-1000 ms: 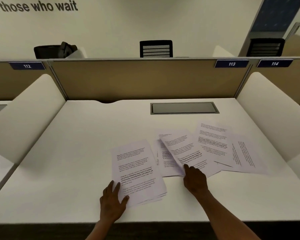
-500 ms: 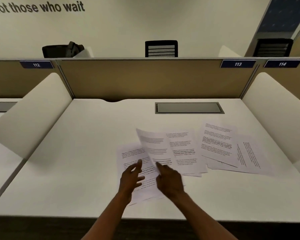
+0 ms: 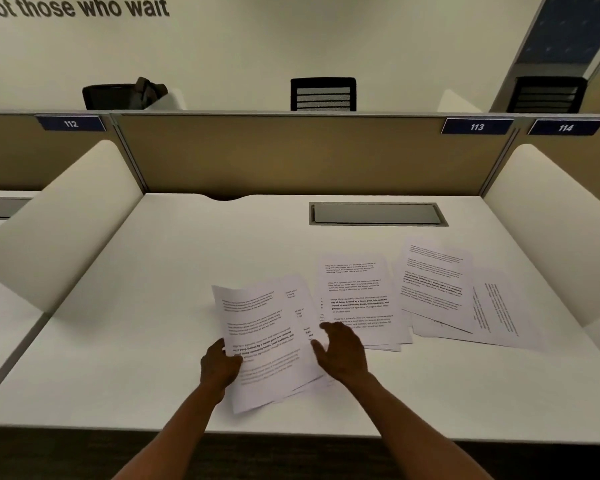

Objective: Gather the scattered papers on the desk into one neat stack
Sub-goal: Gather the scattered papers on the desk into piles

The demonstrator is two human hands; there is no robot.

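1. Left hand (image 3: 219, 367) is gripping the stack (image 3: 271, 344) by its left edge, fingers (image 3: 222, 348) curled around it.
2. Right hand (image 3: 343, 351) is resting at the stack's right edge, fingers loosely spread, holding nothing.
3. Loose papers (image 3: 430, 292) are lying on the worktop (image 3: 153, 306), right of the stack.

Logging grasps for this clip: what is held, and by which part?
The left hand grips the near pile of papers by its left edge; the right hand rests open on it.

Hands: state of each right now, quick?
Left hand: closed on the left edge of the near stack.
Right hand: open, resting on the stack's right side.
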